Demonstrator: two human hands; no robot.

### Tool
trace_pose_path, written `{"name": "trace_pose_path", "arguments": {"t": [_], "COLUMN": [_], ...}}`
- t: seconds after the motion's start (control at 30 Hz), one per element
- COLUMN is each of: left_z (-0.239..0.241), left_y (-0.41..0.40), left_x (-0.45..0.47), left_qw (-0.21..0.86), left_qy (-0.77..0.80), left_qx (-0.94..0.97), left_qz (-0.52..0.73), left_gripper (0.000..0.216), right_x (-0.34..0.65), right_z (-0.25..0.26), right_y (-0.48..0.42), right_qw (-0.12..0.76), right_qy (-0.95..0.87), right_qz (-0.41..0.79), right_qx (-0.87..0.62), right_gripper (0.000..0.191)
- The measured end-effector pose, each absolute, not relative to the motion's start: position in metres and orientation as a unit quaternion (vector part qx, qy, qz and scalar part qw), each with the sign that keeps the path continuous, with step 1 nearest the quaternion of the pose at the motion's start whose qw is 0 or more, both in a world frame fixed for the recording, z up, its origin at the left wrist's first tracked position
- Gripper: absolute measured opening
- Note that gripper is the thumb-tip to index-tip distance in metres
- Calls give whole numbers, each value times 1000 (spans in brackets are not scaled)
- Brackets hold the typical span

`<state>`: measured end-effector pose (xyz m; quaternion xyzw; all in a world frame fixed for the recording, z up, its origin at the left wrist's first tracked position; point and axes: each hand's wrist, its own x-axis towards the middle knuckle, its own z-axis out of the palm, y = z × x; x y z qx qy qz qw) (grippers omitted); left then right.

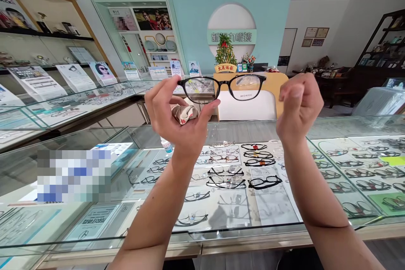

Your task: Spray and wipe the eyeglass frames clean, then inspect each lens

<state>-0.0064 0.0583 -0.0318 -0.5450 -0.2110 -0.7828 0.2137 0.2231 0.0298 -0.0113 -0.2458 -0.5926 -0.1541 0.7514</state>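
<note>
Raised before me, my left hand [172,128] pinches black-rimmed eyeglasses [223,82] by the lens and hinge on their left side. The lenses face forward, level, above the counter. Tucked in the same palm is a bunched, pale cloth-like thing [187,114] with red marks; its full shape is hidden by the fingers. Off to the right, my right hand [300,105] is closed in a fist, thumb pressed to the curled fingers, apart from the eyeglasses. Nothing shows in it.
Below both arms runs a glass display counter [226,223] with rows of spectacle frames [226,171] inside. A small bottle [166,145] stands behind my left forearm. More glass cases with upright cards [76,76] line the left. A reception desk [247,105] with a plant [225,52] is beyond.
</note>
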Motion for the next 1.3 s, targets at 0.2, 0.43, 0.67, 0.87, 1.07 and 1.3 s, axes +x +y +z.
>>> {"name": "trace_pose_path", "arguments": {"t": [0.2,0.43,0.67,0.87,1.07,1.3], "left_z": [-33,-34,-26,-23,-23,-22], "left_y": [57,55,48,49,50,56], "left_x": [-3,3,0,-2,-3,-8], "left_qw": [241,156,160,121,100,136], "left_qy": [-256,-245,-263,-256,-259,-247], "left_qx": [-523,-557,-603,-614,-614,-621], "left_qz": [-776,-778,-736,-737,-739,-731], "left_gripper": [66,70,56,50,53,56], "right_x": [207,198,198,198,196,198], "right_z": [-21,-29,-30,-25,-23,-21], "right_y": [24,41,46,37,29,25], "right_qw": [670,694,722,721,718,695], "right_qy": [-642,-619,-583,-588,-602,-618], "right_qz": [-236,-250,-212,-172,-104,-126], "right_qx": [-289,-270,-305,-324,-334,-345], "right_gripper": [70,59,60,48,57,52]}}
